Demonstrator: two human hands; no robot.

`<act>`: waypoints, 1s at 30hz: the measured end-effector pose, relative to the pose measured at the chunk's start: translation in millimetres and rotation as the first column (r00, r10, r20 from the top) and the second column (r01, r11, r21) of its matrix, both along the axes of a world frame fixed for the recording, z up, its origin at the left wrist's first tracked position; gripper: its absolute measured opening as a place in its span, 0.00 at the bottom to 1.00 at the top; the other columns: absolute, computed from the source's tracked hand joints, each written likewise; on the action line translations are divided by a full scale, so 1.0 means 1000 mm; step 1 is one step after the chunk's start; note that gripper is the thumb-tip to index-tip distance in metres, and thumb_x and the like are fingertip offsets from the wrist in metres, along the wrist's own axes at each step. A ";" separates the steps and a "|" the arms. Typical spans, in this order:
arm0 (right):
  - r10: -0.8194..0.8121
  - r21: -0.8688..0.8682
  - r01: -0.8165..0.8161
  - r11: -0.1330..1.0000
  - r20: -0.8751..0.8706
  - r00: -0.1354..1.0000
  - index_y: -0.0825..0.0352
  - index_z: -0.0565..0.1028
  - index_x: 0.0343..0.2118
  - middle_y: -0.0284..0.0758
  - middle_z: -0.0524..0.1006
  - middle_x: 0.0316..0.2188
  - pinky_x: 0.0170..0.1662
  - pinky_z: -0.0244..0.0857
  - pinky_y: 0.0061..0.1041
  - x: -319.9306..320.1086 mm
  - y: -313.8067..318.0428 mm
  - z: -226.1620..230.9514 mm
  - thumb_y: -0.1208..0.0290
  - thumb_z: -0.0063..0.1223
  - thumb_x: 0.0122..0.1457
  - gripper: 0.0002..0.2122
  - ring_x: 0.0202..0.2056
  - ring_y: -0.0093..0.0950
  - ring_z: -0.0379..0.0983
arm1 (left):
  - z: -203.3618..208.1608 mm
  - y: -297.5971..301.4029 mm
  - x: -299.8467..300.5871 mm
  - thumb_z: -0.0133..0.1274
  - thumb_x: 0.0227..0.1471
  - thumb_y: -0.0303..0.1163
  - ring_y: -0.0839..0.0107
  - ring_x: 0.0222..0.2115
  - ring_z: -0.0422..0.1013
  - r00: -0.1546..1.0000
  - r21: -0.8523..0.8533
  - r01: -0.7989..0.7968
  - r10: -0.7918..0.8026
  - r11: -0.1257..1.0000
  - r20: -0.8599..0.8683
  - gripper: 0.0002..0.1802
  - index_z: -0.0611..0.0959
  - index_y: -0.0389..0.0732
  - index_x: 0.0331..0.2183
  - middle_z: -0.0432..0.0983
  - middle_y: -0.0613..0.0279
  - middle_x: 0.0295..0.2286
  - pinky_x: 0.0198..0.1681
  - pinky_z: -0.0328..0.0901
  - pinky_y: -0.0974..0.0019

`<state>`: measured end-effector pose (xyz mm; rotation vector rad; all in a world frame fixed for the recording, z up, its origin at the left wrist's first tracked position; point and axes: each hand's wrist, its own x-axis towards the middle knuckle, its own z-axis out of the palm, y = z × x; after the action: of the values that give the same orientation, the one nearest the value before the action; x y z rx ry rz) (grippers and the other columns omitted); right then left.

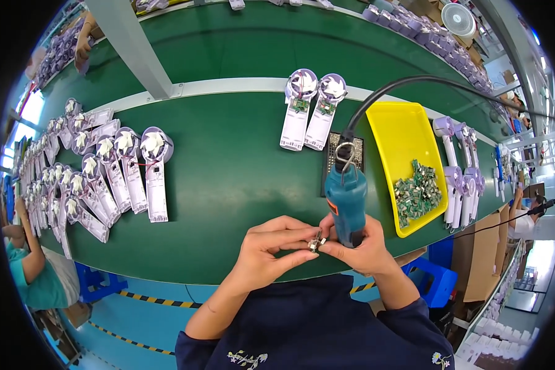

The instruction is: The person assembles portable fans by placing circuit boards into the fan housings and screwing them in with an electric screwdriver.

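A small electronic piece (314, 244) is held between two bare hands, seen from the head view above the near edge of a green counter (228, 191). On one side it is pinched by the left hand (268, 253) — the fingers (287, 237) are nearly closed at the tips, with only a narrow gap filled by the piece. Its other side is gripped at the tips of the right hand (369, 243), whose remaining fingers are largely hidden behind a teal electric screwdriver (346, 197). The tool is seen roughly upright, joined at its top to a black cable (407, 79); whether it is touched by the right hand cannot be told.

Both forearms are angled inward from the lower edge, with the elbows spread and covered by dark blue sleeves.

Beyond the tool, a dark tray (356, 154) is partly covered, and two white-and-lilac fan units (308, 126) are laid side by side. The right hand is flanked by a yellow tray (407, 132), in which green circuit boards (419, 194) are heaped at the near end — the tighter side for movement. To the left, a broad green stretch is bounded by a crowd of similar units (157, 185).
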<state>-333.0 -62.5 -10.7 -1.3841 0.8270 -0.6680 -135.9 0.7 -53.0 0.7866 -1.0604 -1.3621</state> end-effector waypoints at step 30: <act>-0.253 0.443 0.198 0.874 0.067 0.965 0.73 0.72 0.44 0.33 0.75 0.29 0.17 0.58 0.15 0.021 0.026 -0.043 0.83 0.61 0.54 0.14 0.18 0.15 0.67 | 0.004 0.006 0.020 0.64 0.44 0.17 0.74 0.30 0.75 0.849 -0.096 -0.123 0.155 0.988 0.504 0.19 0.81 0.34 0.42 0.79 0.57 0.38 0.37 0.73 0.70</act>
<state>-312.0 -36.6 -53.9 -0.8412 0.9794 -0.6899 -115.6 6.4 -49.2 1.1980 -1.4167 -1.0089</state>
